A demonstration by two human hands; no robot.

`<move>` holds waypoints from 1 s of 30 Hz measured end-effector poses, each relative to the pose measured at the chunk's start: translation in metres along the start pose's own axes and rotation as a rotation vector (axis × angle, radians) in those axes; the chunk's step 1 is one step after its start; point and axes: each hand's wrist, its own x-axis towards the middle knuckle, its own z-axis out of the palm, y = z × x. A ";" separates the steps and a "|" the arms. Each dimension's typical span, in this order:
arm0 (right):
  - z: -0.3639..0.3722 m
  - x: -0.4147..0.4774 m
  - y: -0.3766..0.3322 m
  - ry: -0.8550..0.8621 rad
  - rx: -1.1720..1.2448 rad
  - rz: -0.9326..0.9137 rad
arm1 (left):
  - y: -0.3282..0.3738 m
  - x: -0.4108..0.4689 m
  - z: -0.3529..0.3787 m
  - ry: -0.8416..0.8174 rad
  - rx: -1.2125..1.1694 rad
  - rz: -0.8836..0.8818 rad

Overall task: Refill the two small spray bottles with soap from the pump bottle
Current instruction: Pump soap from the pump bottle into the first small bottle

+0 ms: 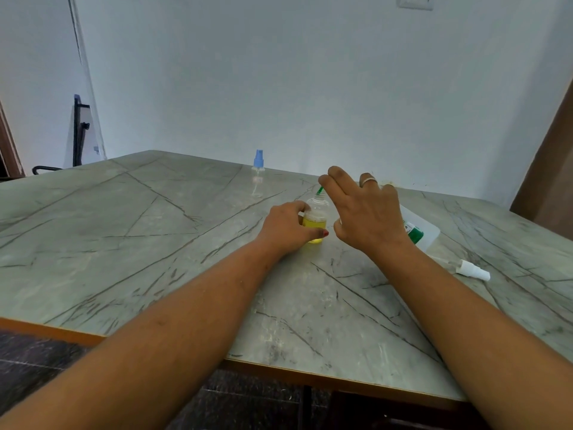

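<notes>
At mid-desk: small bottle (314, 223) upright, neck uncapped, yellow soap filling roughly its lower half. Left grip (286, 229) clasped round its body, thumb in front, presumably to steady it under the feed. Green spout (320, 190) sits just above the neck, aimed into it. Right grip (364, 212) over the pump bottle (429, 228), fingers extended and spread, nothing clasped; whether the palm presses the pump head cannot be seen, the hand hides it. Pump bottle just right of the small one, only its clear shoulder and green label showing. White spray head (473, 270) lies on its side on the desk (124, 228) further right, likely off this bottle. Second bottle (258, 176), blue head on, stands apart behind; looks empty. Judgement: first fill under way, second not begun
</notes>
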 end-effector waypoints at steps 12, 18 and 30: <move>-0.004 0.004 -0.004 0.039 0.043 0.013 | 0.000 -0.002 0.000 0.001 -0.009 0.015; 0.003 0.001 0.000 0.047 0.014 -0.001 | -0.003 -0.001 0.001 0.006 -0.031 0.017; -0.001 0.004 -0.001 0.058 0.053 0.016 | -0.001 -0.001 0.001 0.004 -0.021 0.008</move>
